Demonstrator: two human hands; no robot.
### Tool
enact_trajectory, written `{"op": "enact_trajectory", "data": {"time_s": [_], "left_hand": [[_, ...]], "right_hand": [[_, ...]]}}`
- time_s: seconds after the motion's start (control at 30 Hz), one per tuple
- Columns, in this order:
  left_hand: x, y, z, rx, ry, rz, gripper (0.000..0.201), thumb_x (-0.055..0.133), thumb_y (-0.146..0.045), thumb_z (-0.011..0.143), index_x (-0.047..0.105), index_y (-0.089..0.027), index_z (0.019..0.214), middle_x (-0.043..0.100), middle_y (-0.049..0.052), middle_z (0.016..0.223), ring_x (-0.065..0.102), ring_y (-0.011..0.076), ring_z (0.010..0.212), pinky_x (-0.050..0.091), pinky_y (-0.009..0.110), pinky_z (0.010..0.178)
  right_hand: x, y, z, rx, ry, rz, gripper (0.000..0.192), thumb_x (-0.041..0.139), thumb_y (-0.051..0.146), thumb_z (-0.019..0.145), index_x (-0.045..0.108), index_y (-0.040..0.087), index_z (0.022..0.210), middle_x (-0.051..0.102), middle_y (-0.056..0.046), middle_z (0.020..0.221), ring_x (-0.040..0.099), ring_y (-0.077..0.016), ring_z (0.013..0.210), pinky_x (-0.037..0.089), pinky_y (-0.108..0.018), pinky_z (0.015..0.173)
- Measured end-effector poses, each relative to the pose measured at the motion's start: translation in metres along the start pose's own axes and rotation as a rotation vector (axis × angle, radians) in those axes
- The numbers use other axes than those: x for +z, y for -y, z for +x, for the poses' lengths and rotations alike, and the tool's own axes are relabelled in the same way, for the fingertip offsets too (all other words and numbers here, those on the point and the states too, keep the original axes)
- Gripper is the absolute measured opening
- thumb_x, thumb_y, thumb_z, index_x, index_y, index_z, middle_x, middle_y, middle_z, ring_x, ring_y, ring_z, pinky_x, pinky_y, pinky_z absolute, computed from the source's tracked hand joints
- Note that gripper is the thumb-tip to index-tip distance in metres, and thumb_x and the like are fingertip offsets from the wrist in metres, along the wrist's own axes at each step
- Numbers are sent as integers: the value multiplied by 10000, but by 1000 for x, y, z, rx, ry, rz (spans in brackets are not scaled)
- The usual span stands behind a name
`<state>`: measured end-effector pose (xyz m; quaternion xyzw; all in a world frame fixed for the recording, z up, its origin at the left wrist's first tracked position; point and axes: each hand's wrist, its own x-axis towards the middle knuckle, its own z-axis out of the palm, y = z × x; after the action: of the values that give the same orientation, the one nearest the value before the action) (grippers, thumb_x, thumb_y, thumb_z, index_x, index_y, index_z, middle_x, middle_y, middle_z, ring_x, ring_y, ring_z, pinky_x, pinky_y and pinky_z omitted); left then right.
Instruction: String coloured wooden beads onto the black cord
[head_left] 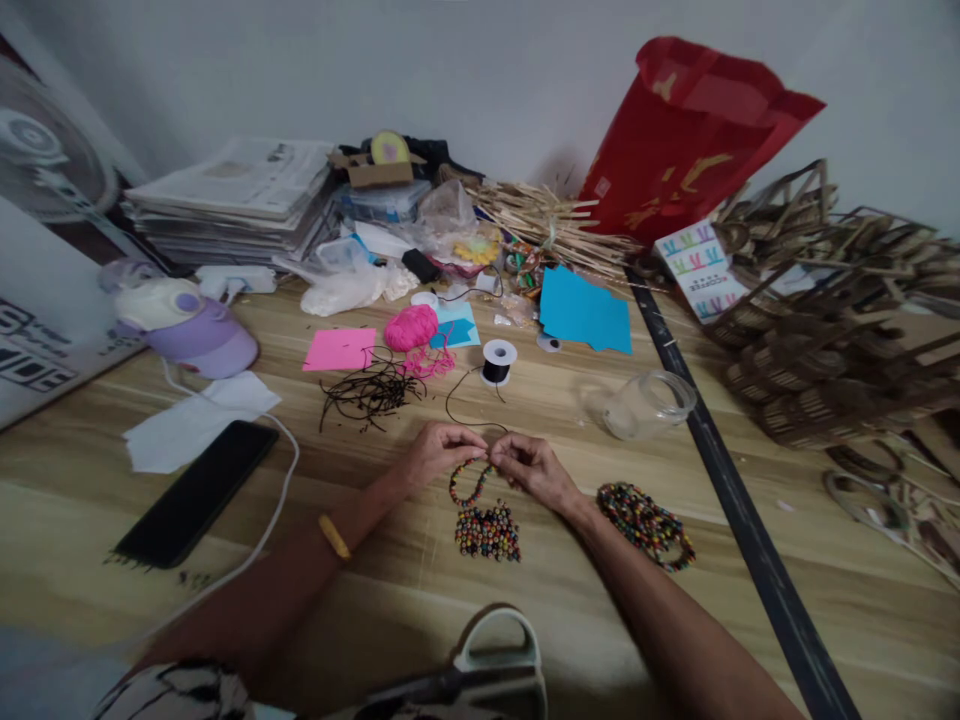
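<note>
Hands, left (pixel 439 452) and right (pixel 529 468), pinch one beaded strand (pixel 469 487) (two bead heaps (pixel 487 532) nearby).

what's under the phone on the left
The phone lies flat on the wood table, its top corner close to or just over a white paper. A white cord runs along its right side. Whatever lies beneath it is hidden.

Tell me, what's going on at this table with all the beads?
A person sits at a wooden table with both hands together, the left hand and right hand pinching a short strand of coloured beads on black cord. Loose beads lie just below, finished bead strands to the right, a cord spool beyond.
</note>
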<state>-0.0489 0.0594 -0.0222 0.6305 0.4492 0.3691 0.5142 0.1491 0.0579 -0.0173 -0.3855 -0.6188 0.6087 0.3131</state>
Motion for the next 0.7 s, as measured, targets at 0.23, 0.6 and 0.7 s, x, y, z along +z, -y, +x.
{"op": "enact_trajectory", "data": {"time_s": [0.23,0.6,0.7], "left_hand": [[1,-2,0,12,-16,27,170,694,-240,720,737,-101,807,750,83,800,662,168,724,511,244,664],[1,-6,-1,-5,-13,25,168,679,-223,731,734,-91,819,745,91,802,656,168,726,501,247,671],[1,-7,-1,-9,-6,30,166,677,-222,735,734,-94,824,744,90,815,655,169,740,501,247,678]], "right_hand": [[0,0,0,4,2,9,366,649,529,758,584,169,772,447,61,542,372,-57,443,334,-176,419],[1,0,0,9,2,-9,360,641,519,769,582,164,770,446,59,552,371,-56,456,334,-177,430],[1,1,0,13,1,8,367,653,526,757,581,166,766,442,61,547,363,-58,454,331,-179,428]]}}
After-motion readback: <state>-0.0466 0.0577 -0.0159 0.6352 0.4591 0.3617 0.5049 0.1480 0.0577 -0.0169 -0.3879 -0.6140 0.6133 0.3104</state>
